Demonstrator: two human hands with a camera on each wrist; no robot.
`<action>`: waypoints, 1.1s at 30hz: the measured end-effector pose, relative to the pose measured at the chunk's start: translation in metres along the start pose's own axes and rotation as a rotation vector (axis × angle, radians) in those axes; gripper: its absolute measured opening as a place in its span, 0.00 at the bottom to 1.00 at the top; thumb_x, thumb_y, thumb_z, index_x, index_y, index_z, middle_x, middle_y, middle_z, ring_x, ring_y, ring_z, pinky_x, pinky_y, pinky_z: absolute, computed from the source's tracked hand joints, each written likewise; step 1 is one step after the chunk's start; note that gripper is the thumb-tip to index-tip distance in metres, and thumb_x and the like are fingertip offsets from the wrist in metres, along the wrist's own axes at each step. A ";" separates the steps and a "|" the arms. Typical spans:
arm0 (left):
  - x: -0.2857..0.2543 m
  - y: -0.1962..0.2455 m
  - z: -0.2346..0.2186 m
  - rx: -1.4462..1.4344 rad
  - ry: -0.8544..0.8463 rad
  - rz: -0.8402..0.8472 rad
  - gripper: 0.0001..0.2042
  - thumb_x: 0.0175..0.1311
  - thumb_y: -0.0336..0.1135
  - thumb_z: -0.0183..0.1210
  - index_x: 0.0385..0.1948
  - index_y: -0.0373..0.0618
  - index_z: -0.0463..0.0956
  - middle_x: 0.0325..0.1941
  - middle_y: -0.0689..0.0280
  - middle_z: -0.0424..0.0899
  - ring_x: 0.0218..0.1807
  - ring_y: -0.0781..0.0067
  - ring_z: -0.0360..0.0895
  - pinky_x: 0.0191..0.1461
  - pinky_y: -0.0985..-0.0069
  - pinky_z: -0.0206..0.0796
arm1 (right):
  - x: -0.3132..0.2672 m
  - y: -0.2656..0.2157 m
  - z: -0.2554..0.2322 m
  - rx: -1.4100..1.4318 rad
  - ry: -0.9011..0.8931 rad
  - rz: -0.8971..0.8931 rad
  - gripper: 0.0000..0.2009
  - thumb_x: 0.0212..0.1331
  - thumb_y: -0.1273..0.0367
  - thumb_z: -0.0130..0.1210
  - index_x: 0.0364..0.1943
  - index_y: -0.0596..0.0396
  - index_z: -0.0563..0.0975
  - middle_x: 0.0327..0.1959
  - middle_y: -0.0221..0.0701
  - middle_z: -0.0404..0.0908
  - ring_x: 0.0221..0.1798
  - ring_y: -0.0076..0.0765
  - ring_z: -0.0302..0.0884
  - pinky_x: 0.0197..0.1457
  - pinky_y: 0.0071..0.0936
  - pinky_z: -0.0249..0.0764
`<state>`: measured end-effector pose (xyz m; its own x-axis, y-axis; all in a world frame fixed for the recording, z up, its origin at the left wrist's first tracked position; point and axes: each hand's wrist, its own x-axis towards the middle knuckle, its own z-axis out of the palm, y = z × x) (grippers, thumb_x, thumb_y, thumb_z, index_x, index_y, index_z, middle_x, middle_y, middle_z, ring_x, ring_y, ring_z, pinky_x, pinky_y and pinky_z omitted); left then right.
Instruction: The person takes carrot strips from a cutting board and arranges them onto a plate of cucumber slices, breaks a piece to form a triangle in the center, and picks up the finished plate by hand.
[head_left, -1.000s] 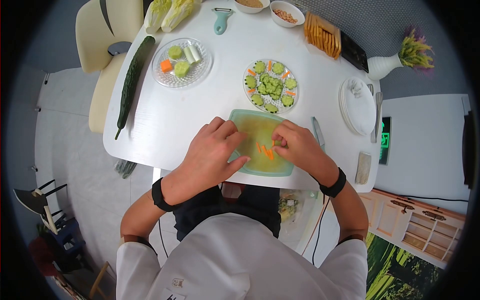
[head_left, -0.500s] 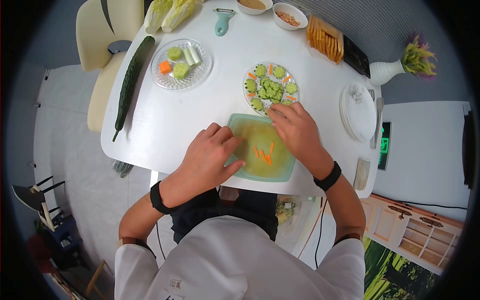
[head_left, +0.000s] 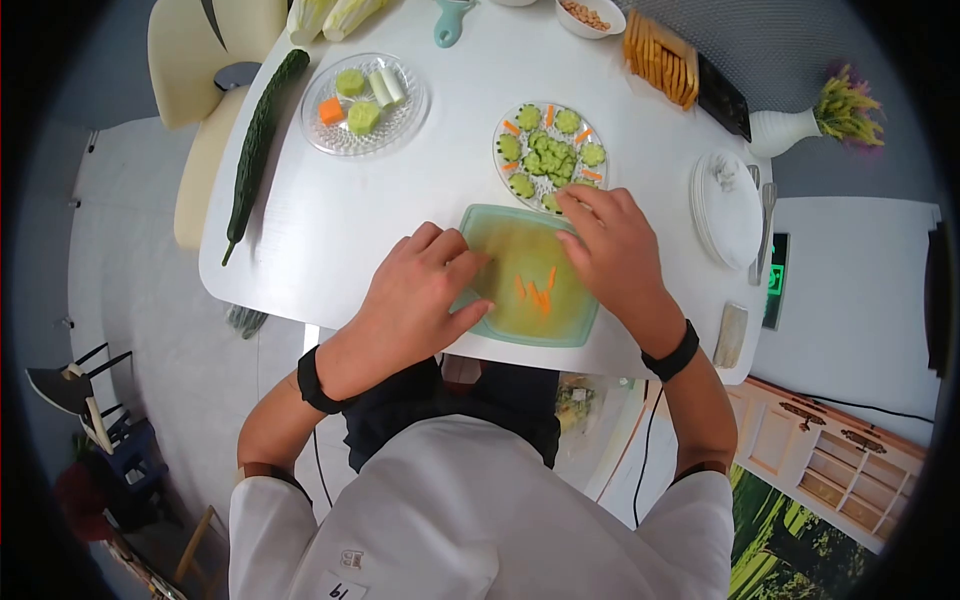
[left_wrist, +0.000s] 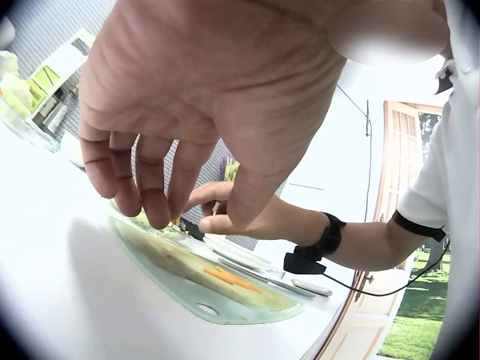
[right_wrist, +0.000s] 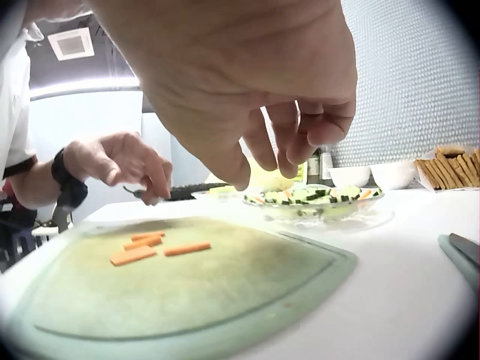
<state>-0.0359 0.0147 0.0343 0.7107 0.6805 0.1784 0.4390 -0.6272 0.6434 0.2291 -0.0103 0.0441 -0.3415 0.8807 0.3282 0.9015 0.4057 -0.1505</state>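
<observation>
My right hand [head_left: 617, 245] hovers by the near rim of the patterned glass plate [head_left: 500, 165]. Its fingers bend loosely in the right wrist view, with nothing visible between them. Scalloped cucumber slices [head_left: 567, 121] and carrot strips [head_left: 550, 116] ring that plate around a pile of cucumber pieces [head_left: 550, 158]. Below lies a green-rimmed cutting board [head_left: 490, 325] bearing several loose carrot strips [right_wrist: 187, 248]. Over the board's left edge is my left hand [head_left: 415, 290], its fingers relaxed and holding nothing. Part of the plate's near side is hidden behind my right fingertips.
Left of the board lie a whole cucumber [head_left: 262, 150] and a glass plate [head_left: 415, 125] with vegetable chunks. A peeler [head_left: 449, 22], a bowl of nuts [head_left: 590, 17] and sliced bread [head_left: 660, 60] stand at the back. White plates [head_left: 727, 215] and a knife [right_wrist: 466, 246] are rightward.
My right hand has gone from the carrot strips on the board up to the plate's near rim, leaving the strips behind. My left hand stays nearly in place. The head view has shifted slightly.
</observation>
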 end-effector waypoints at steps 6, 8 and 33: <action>-0.008 0.001 0.006 0.002 -0.013 -0.005 0.21 0.49 0.32 0.73 0.47 0.39 0.81 0.41 0.59 0.79 0.44 0.55 0.75 0.49 0.64 0.72 | -0.035 -0.026 -0.006 0.267 -0.226 0.149 0.13 0.49 0.71 0.68 0.40 0.52 0.81 0.40 0.31 0.77 0.44 0.42 0.78 0.45 0.36 0.78; -0.011 0.002 0.010 -0.017 -0.020 -0.027 0.21 0.49 0.32 0.73 0.47 0.39 0.81 0.42 0.59 0.79 0.45 0.55 0.75 0.50 0.64 0.72 | -0.037 -0.032 -0.004 0.303 -0.269 0.172 0.12 0.49 0.71 0.67 0.39 0.51 0.80 0.38 0.31 0.76 0.44 0.41 0.79 0.44 0.37 0.78; -0.029 -0.007 0.018 -0.150 0.101 -0.034 0.17 0.51 0.31 0.71 0.44 0.39 0.82 0.36 0.60 0.78 0.42 0.55 0.74 0.45 0.63 0.70 | -0.007 -0.034 -0.028 0.471 -0.183 0.378 0.06 0.51 0.77 0.65 0.30 0.52 0.79 0.28 0.32 0.81 0.32 0.41 0.81 0.37 0.34 0.77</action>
<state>-0.0498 -0.0073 0.0112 0.6344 0.7398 0.2240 0.3696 -0.5448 0.7528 0.2080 -0.0370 0.0728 -0.0997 0.9949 0.0136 0.7690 0.0857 -0.6335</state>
